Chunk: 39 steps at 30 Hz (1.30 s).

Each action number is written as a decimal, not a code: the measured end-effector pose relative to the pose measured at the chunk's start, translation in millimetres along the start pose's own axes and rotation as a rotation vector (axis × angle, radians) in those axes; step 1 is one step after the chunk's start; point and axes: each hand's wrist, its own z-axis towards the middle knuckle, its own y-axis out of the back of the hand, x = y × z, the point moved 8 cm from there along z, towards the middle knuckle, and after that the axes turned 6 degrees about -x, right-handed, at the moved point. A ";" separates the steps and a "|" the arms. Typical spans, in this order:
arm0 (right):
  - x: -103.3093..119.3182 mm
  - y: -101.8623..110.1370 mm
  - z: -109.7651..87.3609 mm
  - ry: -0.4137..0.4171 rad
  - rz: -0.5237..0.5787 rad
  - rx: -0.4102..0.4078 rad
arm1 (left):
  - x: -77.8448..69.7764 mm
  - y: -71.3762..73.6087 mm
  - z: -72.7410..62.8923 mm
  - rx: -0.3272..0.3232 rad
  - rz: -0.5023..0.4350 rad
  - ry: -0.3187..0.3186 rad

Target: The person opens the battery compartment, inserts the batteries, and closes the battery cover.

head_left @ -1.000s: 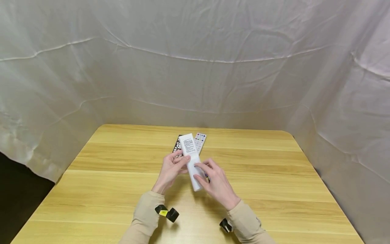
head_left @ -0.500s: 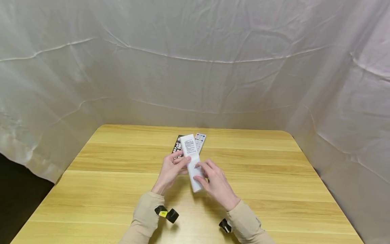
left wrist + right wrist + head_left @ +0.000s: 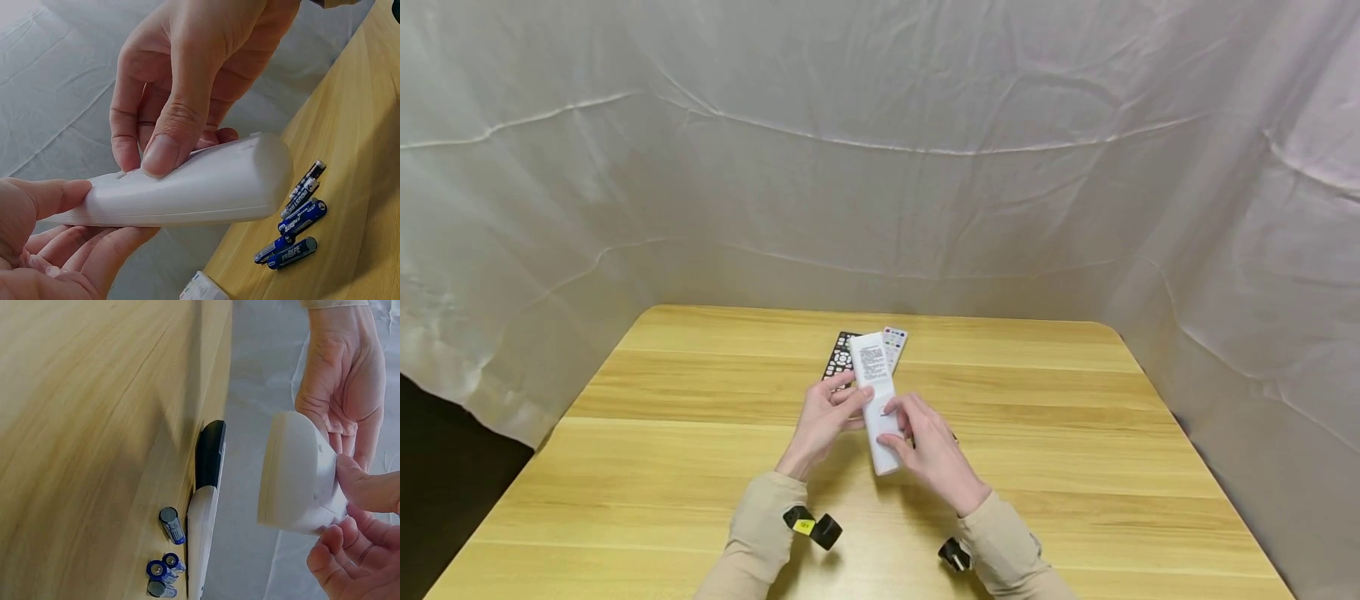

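A white remote [image 3: 878,423] is held back-up above the tabletop [image 3: 1037,417], midway between its left and right edges. It looks light, stiff and smooth, probably a little slippery; the long sides should give the surest hold, and the thin plastic back likely wants only gentle pressure. The left grip [image 3: 820,421] pinches it by its left side, thumb on the back, fingers beneath; the right grip [image 3: 934,454] pinches at its lower half with thumb and bent fingertips. A block of dark print covers its upper back, too small to read.

Beyond it, toward the tabletop's far edge, lie a dark remote [image 3: 841,357] with pale buttons and a lighter remote [image 3: 894,342] with some coloured ones. Several batteries [image 3: 303,217], mostly blue, lie in a loose cluster near these; their pale lettering is not legible. The left wrist camera [image 3: 805,527] bears a yellow sticker, its mark unreadable
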 end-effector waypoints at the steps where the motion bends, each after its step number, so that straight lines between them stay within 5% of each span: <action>1: -0.7 -0.2 0.0 -0.010 0.007 0.006 | 0.2 -0.3 0.0 0.003 0.001 0.001; 21: -3.9 -2.9 1.3 -0.060 0.119 0.086 | 3.4 0.3 0.5 0.000 0.008 0.022; 39: 5.5 8.2 1.0 0.002 -0.035 -0.065 | 3.2 -1.3 2.2 -0.019 0.016 -0.002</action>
